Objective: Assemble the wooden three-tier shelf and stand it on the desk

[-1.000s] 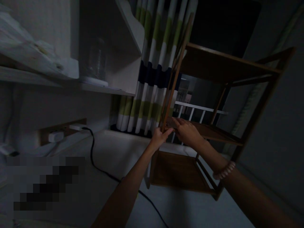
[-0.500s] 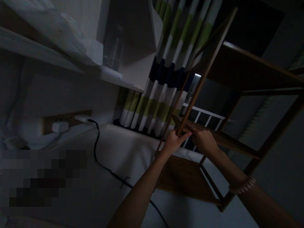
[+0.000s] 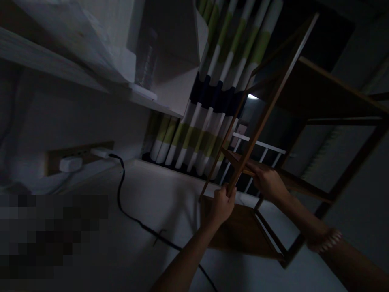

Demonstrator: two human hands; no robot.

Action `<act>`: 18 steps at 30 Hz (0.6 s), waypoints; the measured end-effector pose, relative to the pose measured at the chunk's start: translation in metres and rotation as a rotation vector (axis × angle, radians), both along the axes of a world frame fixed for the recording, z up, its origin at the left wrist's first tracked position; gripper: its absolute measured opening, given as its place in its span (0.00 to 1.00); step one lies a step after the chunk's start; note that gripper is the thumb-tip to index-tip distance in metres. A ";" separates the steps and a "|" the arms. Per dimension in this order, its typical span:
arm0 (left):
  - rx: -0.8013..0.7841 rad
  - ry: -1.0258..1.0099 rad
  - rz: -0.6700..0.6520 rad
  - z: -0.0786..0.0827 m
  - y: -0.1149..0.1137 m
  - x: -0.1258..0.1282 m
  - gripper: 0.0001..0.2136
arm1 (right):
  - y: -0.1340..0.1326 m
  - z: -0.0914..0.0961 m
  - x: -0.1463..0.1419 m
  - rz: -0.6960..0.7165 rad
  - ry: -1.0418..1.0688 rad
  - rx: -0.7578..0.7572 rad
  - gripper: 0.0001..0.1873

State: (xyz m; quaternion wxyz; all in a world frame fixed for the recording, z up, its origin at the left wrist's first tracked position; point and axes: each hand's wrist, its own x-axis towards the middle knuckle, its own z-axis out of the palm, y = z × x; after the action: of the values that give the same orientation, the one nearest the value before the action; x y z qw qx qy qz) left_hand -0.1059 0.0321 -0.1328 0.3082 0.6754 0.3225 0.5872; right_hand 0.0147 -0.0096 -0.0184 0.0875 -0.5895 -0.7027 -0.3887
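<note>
A brown wooden shelf rack (image 3: 264,113) with several tiers stands at the right, looking tilted in this view. My left hand (image 3: 223,205) is closed around its near upright post, below the middle tier. My right hand (image 3: 269,182) grips the edge of the middle shelf board, just right of that post; its fingertips are partly hidden behind the board. A beaded bracelet (image 3: 326,241) circles my right wrist. Beneath both hands lies the rack's bottom board (image 3: 240,231).
A power strip (image 3: 54,162) with white plugs is at the left, and a black cable (image 3: 136,221) runs from it across the white surface. Above it, a white shelf (image 3: 170,97) holds a clear bottle (image 3: 147,61). Striped curtains (image 3: 209,97) hang behind, near a white railing (image 3: 261,144).
My left hand has slid down the post, away from the middle tier. My right hand has shifted slightly right and down along the shelf edge. The rack's near post leans further right.
</note>
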 end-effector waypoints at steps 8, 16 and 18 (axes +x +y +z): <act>-0.010 -0.065 -0.115 -0.005 -0.025 0.020 0.14 | -0.021 0.002 0.025 0.041 0.010 -0.072 0.27; -0.007 -0.041 -0.096 0.000 -0.049 0.037 0.13 | -0.037 0.004 0.045 0.110 0.091 -0.135 0.29; -0.016 -0.025 -0.086 0.001 -0.054 0.039 0.13 | -0.039 0.004 0.051 0.133 0.099 -0.136 0.29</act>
State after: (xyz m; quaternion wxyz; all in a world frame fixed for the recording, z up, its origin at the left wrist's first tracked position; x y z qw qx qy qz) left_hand -0.0665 -0.0220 -0.1314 0.3424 0.6787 0.2940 0.5793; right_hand 0.0654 -0.0491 -0.0147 0.1075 -0.5649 -0.7597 -0.3037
